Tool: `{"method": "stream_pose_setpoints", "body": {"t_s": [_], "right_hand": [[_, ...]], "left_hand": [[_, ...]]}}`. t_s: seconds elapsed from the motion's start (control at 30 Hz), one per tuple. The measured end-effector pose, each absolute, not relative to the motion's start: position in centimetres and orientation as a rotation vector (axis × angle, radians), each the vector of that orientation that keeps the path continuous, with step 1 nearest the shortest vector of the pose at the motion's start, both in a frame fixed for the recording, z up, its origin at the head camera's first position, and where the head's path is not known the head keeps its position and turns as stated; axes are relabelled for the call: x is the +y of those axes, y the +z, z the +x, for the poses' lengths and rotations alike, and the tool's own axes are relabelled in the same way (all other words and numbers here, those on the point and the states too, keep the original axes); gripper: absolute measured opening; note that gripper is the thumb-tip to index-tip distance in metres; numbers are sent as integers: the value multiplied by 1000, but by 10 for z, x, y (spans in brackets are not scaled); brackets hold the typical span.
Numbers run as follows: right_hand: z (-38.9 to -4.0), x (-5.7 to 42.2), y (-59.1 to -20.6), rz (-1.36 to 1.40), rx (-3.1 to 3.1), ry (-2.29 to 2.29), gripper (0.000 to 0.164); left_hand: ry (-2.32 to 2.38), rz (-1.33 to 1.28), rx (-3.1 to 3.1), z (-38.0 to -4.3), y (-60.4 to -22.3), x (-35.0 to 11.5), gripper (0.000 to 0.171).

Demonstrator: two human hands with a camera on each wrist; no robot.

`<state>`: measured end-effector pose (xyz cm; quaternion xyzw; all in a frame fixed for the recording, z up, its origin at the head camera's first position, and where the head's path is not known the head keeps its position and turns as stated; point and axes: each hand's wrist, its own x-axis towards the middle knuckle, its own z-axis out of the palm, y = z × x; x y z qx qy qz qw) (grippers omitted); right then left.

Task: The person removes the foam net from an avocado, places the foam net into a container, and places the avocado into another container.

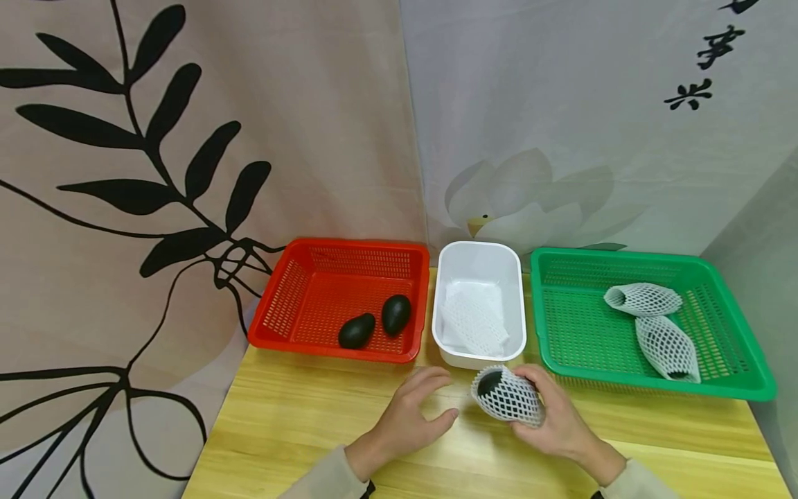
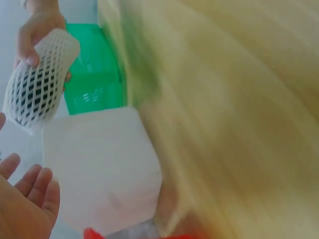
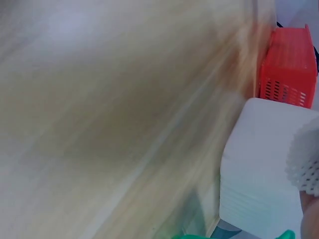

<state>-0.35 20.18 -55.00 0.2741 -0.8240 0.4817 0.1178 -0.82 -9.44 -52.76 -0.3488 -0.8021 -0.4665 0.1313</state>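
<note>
My right hand grips an avocado wrapped in a white foam net sleeve, above the table in front of the white tub. The dark fruit shows at the sleeve's open end and through the mesh. In the left wrist view the netted avocado hangs from the right hand's fingers. My left hand holds nothing; its fingers are spread and loosely bent, a short gap left of the sleeve. In the right wrist view only part of the sleeve and a fingertip show at the edge.
Two bare avocados lie in the red basket at left. The white tub in the middle contains white foam nets. At right, the green basket holds two netted pieces. A printed curtain hangs behind the wooden table.
</note>
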Motion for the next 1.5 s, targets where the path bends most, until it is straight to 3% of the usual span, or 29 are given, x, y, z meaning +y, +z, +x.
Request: {"method": "stream_pose_setpoints", "body": {"t_s": [0.77, 1.5], "right_hand": [[-1, 195, -583, 940, -2681, 1240, 79], [6, 202, -589, 838, -2831, 1155, 80]], "left_hand": [[-1280, -1020, -2603, 3, -563, -86, 42], [-1309, -1061, -2705, 1, -573, -75, 34]]}}
